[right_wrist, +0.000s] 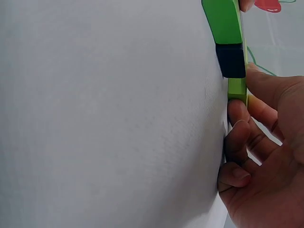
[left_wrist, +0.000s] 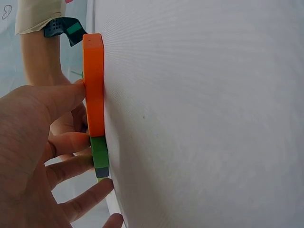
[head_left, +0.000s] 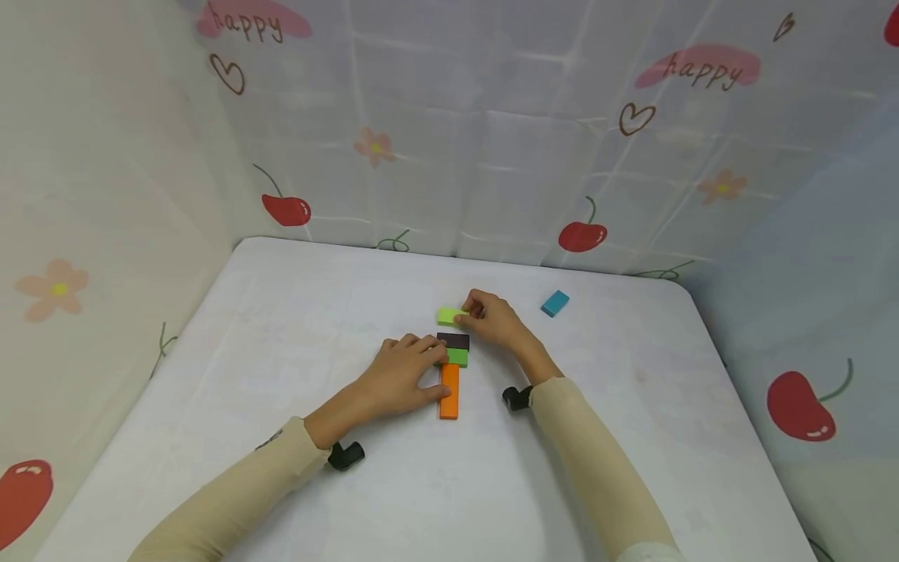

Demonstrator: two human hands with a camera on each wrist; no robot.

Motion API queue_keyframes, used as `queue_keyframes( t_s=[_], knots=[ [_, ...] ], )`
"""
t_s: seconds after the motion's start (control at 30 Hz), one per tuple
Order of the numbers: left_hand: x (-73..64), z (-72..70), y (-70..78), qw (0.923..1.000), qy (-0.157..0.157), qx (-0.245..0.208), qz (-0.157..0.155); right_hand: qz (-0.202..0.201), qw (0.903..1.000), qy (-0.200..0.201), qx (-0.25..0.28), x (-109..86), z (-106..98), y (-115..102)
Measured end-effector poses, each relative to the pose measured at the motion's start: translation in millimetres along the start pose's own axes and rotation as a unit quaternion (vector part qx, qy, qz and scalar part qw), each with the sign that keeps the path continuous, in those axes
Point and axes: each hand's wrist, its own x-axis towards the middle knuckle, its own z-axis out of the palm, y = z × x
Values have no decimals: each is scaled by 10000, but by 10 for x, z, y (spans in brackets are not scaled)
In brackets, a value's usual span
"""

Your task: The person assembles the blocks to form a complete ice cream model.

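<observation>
In the head view, my right hand (head_left: 493, 320) pinches the right end of a lime-green block (head_left: 448, 316) between thumb and fingers. Just nearer to me a dark block (head_left: 453, 341) lies crosswise, side by side with a green block (head_left: 458, 357). An orange block (head_left: 449, 393) points lengthwise toward me from the green one, forming a T. My left hand (head_left: 402, 376) rests on these from the left, fingers spread. Its thumb touches the side of the orange block (left_wrist: 94, 85) in the left wrist view, and fingertips are at the green block (left_wrist: 99, 151).
A blue block (head_left: 555, 303) lies apart at the back right of the white table (head_left: 295, 312). A patterned curtain (head_left: 463, 179) hangs behind the far edge. Black devices (head_left: 346, 456) are strapped at both wrists.
</observation>
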Motion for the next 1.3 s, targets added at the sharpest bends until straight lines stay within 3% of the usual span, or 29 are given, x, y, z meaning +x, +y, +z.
queue_keyframes(
  t_s=[1.3],
  knots=[
    [4,-7,-14,10000,-40,-36,-54,-152,9997,-202,58,-119,13,-27]
  ],
)
